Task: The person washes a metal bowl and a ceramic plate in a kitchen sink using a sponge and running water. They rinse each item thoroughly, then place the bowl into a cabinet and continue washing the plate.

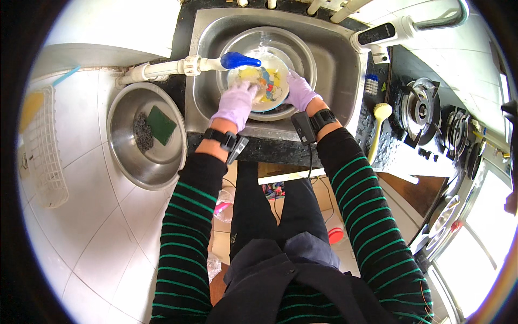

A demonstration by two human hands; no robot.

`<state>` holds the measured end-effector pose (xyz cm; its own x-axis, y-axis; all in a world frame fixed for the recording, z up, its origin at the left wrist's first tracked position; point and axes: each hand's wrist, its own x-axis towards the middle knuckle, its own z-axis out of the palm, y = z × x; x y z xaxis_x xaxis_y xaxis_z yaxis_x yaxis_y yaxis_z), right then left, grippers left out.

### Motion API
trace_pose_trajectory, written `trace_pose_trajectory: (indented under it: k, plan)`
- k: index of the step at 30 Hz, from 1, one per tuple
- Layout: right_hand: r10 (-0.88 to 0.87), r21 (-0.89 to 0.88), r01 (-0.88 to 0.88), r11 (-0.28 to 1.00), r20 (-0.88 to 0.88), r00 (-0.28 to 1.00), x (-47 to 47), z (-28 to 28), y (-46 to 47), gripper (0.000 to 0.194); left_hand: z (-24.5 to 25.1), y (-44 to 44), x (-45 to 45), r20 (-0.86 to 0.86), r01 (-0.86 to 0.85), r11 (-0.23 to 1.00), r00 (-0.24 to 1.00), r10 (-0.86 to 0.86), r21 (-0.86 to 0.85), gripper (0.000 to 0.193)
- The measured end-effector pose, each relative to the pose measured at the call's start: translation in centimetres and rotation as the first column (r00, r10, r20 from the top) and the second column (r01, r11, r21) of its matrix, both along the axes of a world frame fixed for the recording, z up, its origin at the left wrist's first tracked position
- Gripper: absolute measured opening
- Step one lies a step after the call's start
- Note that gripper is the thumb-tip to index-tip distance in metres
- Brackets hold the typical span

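A plate with a colourful printed picture (pixel 272 87) is in a round stainless steel basin (pixel 306 52), which stands inside the steel sink (pixel 338 77). Gloved in light purple, my right hand (pixel 300 91) grips the plate's right rim. My left hand (pixel 238 101), in a matching glove, lies over the left part of the plate; its fingertips are blurred, and whether they hold anything cannot be told. Water with some foam covers part of the plate. A pipe tap with a blue lever (pixel 240 60) reaches over the basin from the left.
At the left, a steel bowl (pixel 162 174) holds a green scouring pad (pixel 161 125) and a steel wool scrubber (pixel 143 131). A white faucet (pixel 382 35) overhangs the sink's right corner. Right of the sink lie a yellow-handled brush (pixel 379 125) and a gas stove (pixel 421 106).
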<state>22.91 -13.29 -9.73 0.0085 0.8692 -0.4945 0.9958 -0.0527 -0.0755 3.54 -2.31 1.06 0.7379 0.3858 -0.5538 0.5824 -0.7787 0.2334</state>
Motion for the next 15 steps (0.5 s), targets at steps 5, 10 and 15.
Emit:
trace_pose_trajectory:
  k: [5, 10, 15]
  plan:
    - [-0.235, 0.087, 0.268, 0.959, -0.278, 0.931, -0.3, 2.0, 0.3, 0.04, -4.0, 0.8, 5.7, 0.263, -0.392, 0.919, 0.883, 0.388, -0.041, 0.051]
    - [-0.534, -0.423, 0.645, 0.636, -0.845, -0.027, -0.8, 2.3, 0.6, 0.055, -5.1, -2.9, 6.0, 0.319, -0.06, 0.993, 0.943, 0.09, -0.102, 0.055]
    - [-0.537, -0.781, 0.577, 0.239, -0.601, -0.592, -1.7, 3.0, 0.6, 0.034, -4.4, -2.1, 0.4, 0.178, -0.004, 0.988, 0.984, -0.024, 0.152, 0.043]
